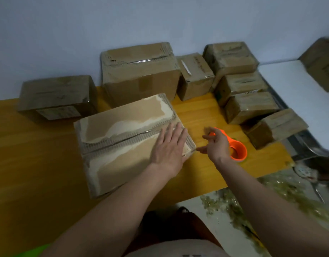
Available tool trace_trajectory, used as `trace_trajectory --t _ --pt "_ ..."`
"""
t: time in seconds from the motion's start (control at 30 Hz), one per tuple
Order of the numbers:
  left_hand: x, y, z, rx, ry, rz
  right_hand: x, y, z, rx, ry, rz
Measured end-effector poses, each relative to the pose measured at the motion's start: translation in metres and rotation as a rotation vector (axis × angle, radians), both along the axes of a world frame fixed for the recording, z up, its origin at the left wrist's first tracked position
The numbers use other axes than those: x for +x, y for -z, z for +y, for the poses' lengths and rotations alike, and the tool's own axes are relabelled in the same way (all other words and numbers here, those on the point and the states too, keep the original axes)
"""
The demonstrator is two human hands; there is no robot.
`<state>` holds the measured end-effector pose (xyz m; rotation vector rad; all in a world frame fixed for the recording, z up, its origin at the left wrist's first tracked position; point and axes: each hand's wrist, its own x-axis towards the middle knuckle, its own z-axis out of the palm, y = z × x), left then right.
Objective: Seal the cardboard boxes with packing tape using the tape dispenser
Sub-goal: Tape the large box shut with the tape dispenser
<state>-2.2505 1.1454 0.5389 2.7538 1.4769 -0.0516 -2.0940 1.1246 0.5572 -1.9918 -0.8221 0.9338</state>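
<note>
- Left hand (169, 145): flat, palm down on the top right end of the large worn brown cardboard box (126, 141) nearest the camera. Fingers straight and slightly spread, tips at the centre flap seam.
- That box lies on the yellow-orange wooden table (30, 154), skewed, its right end further away. Top paper skin is torn off in pale patches; the two top flaps meet along a seam running the long way.
- Right hand (215, 143): just right of the box's right corner, above the table, not touching the box. Fingers loosely curled and apart. It partly covers the dispenser; cannot tell whether it touches it. Nothing seen clamped in the fingers.
- Bright orange plastic tape dispenser (238, 148): on the table right beside the box, behind the right hand, round orange ring facing up.
- Back row along the pale wall (160, 19): a squat brown cardboard box at the left (56, 97), a tall brown cardboard box in the middle (139, 71), a small brown cardboard box (195, 75) touching its right side.
- Right side: cluster of small taped brown cardboard boxes (249, 89), stacked and leaning toward the table's right edge.
</note>
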Motion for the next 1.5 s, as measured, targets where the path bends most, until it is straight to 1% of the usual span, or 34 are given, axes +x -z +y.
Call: trace_trajectory --t 0.1,0.2,0.27,0.37,0.4,0.5,0.53,0.63,0.73,0.77,0.83,0.87,0.9,1.0,1.07,1.1,1.13,1.2,1.23,1.27,1.3,1.4,1.5 --pt "0.004 0.006 0.002 -0.018 -0.017 -0.001 0.015 0.011 -0.01 -0.148 -0.004 -0.013" --pt "0.004 0.005 0.002 -0.021 -0.021 0.0 0.026 0.017 -0.01 -0.264 0.012 -0.096" --pt "0.001 0.004 0.002 -0.023 -0.015 0.003 0.036 0.02 -0.01 -0.31 -0.022 -0.173" --pt "-0.001 0.0 0.0 -0.035 -0.013 -0.002 0.055 0.024 -0.011 -0.35 -0.105 -0.225" --pt "-0.001 -0.002 0.0 -0.043 -0.012 -0.01 0.062 0.027 -0.012 -0.352 -0.125 -0.257" --pt "-0.002 -0.01 -0.002 -0.059 -0.013 -0.032 0.079 0.032 -0.013 -0.426 -0.197 -0.449" --pt "-0.001 -0.013 -0.002 -0.067 -0.019 -0.034 0.082 0.035 -0.013 -0.443 -0.205 -0.487" --pt "0.001 -0.017 -0.002 -0.117 -0.031 -0.057 0.091 0.044 -0.013 -0.506 -0.156 -0.491" --pt "0.002 -0.019 0.0 -0.151 -0.052 -0.132 0.096 0.051 -0.015 -0.557 -0.267 -0.442" --pt "0.002 -0.021 0.0 -0.16 -0.054 -0.165 0.097 0.051 -0.015 -0.537 -0.284 -0.433" --pt "0.003 -0.024 -0.003 -0.185 -0.079 -0.25 0.099 0.049 -0.015 -0.431 -0.302 -0.429" --pt "0.006 -0.026 -0.004 -0.196 -0.115 -0.295 0.101 0.047 -0.016 -0.355 -0.313 -0.388" --pt "0.01 -0.029 -0.004 -0.203 -0.178 -0.338 0.102 0.041 -0.018 -0.278 -0.316 -0.296" --pt "0.033 -0.047 0.017 -0.212 -0.446 -0.524 0.104 0.017 -0.023 -0.053 -0.337 0.128" --pt "0.048 -0.065 0.04 -0.245 -0.534 -0.631 0.104 -0.001 -0.026 0.018 -0.425 0.307" --pt "0.053 -0.075 0.052 -0.302 -0.557 -0.687 0.103 -0.008 -0.027 0.041 -0.481 0.352" --pt "0.056 -0.084 0.063 -0.398 -0.568 -0.754 0.102 -0.017 -0.027 0.062 -0.522 0.386" --pt "0.056 -0.099 0.079 -0.685 -0.533 -0.898 0.099 -0.03 -0.025 0.087 -0.568 0.448" --pt "0.055 -0.104 0.082 -0.829 -0.488 -0.95 0.099 -0.034 -0.024 0.092 -0.577 0.464" --pt "0.053 -0.108 0.085 -0.925 -0.435 -0.97 0.098 -0.039 -0.023 0.092 -0.586 0.474" --pt "0.052 -0.111 0.087 -0.969 -0.384 -0.965 0.098 -0.042 -0.022 0.086 -0.597 0.478" --pt "0.051 -0.12 0.097 -0.993 -0.322 -0.928 0.1 -0.053 -0.018 0.04 -0.635 0.484" --pt "0.045 -0.124 0.106 -1.116 -0.365 -0.944 0.099 -0.062 -0.012 -0.012 -0.624 0.516"
